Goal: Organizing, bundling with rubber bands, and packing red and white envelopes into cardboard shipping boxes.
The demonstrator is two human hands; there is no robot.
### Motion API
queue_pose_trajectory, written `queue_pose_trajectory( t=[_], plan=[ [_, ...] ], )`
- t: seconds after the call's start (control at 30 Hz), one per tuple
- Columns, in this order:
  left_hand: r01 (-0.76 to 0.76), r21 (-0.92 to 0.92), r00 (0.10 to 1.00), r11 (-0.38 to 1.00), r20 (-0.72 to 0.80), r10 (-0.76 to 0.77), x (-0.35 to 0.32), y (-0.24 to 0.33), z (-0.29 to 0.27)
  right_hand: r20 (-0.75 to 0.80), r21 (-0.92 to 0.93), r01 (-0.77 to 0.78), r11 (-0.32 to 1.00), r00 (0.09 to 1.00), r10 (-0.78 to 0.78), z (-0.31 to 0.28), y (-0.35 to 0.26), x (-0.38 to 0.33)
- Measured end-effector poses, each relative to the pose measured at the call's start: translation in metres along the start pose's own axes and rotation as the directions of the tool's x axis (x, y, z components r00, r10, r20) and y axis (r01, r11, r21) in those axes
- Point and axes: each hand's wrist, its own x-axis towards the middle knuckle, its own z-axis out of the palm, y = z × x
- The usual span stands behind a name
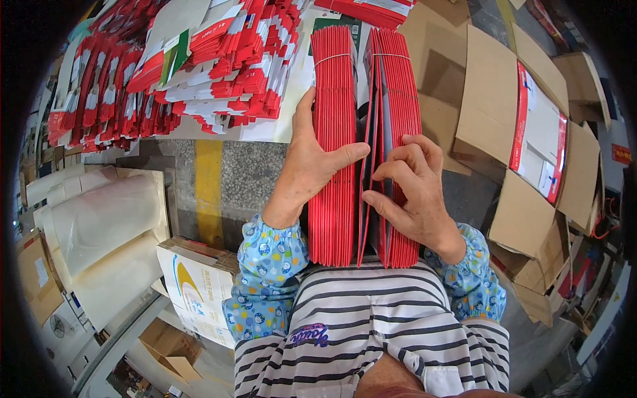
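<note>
Two long bundles of flat, red-edged folded cardboard pieces stand side by side against my striped top, a gap between them. A thin pale band crosses the far end of each. My left hand (315, 159) clasps the left bundle (334, 212), its fingers along the outer side and its thumb laid across the top edges. My right hand (413, 189) is over the right bundle (398, 86), fingers bent and the thumb reaching to a few pieces leaning apart in the gap. The tips of thumb and forefinger are close to those loose edges (367, 225).
Large heaps of red and white folded cardboard (232, 60) cover a white-topped table at the far left. At right, an open brown carton (494, 113) holds a red and white pack (539, 136). A printed white box (192, 285) and pale boards (106, 225) are at left.
</note>
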Motion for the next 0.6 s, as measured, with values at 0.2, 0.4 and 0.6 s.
queue_pose_trajectory(
  t=[0.2, 0.4, 0.6],
  plan=[
    [-0.032, 0.056, 0.998, 0.998, -0.046, 0.035, -0.002, -0.010, -0.001, -0.065, 0.105, -0.004, 0.994, 0.998, 0.011, -0.002, 0.006, -0.002],
    [0.067, -0.202, 0.998, 0.977, 0.024, -0.064, -0.004, 0.005, -0.001, 0.091, -0.055, 0.058, 0.997, 0.994, -0.053, -0.002, -0.001, 0.003],
    [0.144, -0.283, 0.989, 0.948, 0.066, -0.130, -0.005, 0.009, -0.003, 0.100, -0.054, 0.085, 0.995, 0.992, -0.079, -0.002, -0.003, 0.004]
  ],
)
